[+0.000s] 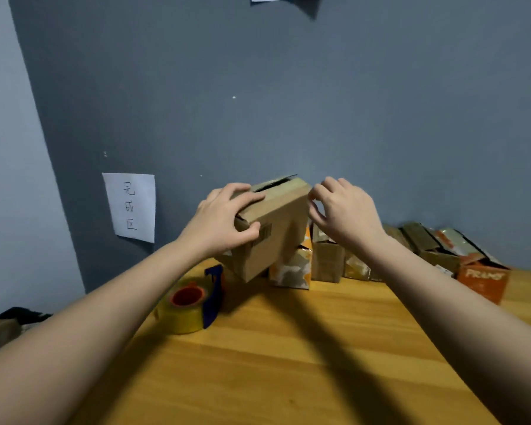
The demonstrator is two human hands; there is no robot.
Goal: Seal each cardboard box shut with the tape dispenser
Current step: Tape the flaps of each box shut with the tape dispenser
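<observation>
Two bare hands are up over the yellow wooden table [288, 348], working one plain brown cardboard box [273, 228] that's lifted off the surface and tilted, its top flaps not quite shut, with a dark slit showing along the top edge. The left hand [224, 222] is clamped on the box's left upper corner, fingers over the top flap and thumb pressed on the front face near a small printed label. The right hand [344, 210] sits just beside the box's right upper corner, fingers curled and loosely apart; can't tell if the tips actually touch the cardboard. The tape dispenser with a yellow tape roll, red core and blue handle [193, 299] rests on the table just below the box, nobody touching it. Behind, a row of small worn cardboard boxes [328, 259] lines the grey wall [288, 87], ending in an orange printed box [482, 280]. A white paper note with handwritten characters [131, 207] is stuck on the wall to the left.
</observation>
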